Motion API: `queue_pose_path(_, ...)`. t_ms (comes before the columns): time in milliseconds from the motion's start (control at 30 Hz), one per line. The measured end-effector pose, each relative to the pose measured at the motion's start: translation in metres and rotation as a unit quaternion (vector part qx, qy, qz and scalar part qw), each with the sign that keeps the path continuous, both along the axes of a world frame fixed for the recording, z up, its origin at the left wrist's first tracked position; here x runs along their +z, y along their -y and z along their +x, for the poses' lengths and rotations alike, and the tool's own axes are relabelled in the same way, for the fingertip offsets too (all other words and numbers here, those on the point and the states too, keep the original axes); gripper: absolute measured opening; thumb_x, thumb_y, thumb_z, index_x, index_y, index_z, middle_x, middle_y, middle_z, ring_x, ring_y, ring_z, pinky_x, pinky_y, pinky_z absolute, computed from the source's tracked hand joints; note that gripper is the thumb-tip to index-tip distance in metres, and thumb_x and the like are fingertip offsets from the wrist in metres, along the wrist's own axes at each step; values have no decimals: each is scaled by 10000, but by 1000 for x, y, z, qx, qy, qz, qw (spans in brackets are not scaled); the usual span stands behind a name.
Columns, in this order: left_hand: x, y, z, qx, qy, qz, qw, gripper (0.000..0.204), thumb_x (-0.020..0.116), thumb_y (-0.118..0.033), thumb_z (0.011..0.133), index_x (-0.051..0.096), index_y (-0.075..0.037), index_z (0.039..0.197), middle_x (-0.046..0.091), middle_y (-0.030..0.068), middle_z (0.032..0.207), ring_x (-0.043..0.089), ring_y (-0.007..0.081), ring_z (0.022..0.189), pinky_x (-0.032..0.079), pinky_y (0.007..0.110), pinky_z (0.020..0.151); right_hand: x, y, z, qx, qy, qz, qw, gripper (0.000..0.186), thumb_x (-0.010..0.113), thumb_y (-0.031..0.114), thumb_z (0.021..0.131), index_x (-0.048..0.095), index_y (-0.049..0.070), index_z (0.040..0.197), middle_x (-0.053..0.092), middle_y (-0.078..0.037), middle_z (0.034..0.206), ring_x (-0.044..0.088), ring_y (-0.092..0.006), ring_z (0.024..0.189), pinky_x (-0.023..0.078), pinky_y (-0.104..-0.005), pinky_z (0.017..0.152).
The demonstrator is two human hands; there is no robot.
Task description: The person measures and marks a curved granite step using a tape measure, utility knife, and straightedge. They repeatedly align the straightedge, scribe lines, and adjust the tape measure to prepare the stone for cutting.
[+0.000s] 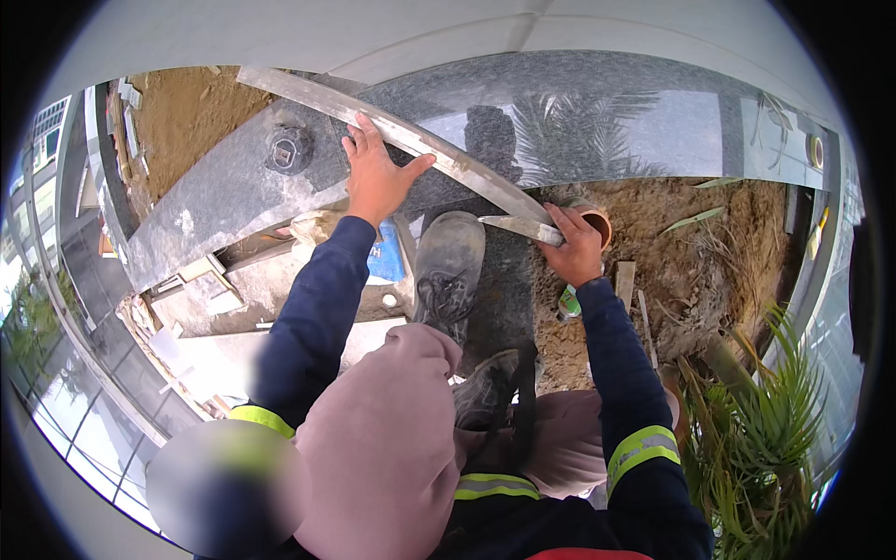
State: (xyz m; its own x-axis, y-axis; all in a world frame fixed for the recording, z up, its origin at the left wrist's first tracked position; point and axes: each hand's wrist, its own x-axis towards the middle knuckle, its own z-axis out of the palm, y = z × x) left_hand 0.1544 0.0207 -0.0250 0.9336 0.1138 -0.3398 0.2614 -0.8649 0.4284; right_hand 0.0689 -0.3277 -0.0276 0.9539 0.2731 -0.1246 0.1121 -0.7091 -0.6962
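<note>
A long, flat grey bar [439, 161], smeared with pale dirt, lies slantwise across the polished dark stone slab [411, 93]. My left hand [378, 177] rests against the bar with fingers and thumb spread. At the bar's near right end, my right hand [577, 245] is closed round a narrow pointed blade [518, 227], its tip toward the left. The blade's handle is hidden in my fingers, and whether they also grip the bar's end I cannot tell. Just beyond that hand shows the rim of an orange-brown pipe [600, 224].
A dusty shoe [450, 266] of mine stands between my arms. Bare soil [709, 229] with a green can [568, 303] lies right, above a spiky plant [756, 429]. Left are a blue bag [387, 257], broken tile pieces [210, 285] and a dark round object [287, 149] on the slab.
</note>
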Motion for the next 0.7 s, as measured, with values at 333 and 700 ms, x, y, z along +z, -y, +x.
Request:
queue_pose_path(333,29,11,22,27,-122,3,992,1301,837,-471,795,-12,203,1513,78,493,1545,55,632,1465,250,568,1197,76,-38,55,45,-62,-52,996,590,554,173,1000,349,45,1539,611,-230,1080,653,-402,872,537,-501,768)
queue_pose_path(700,7,16,26,-29,-151,69,986,997,692,-403,906,132,131,1535,64,491,1549,108,656,1443,147,640,1201,111,-176,161,287,-122,-183,932,585,550,73,942,393,14,1503,713,-224,953,716,-386,918,580,-484,774)
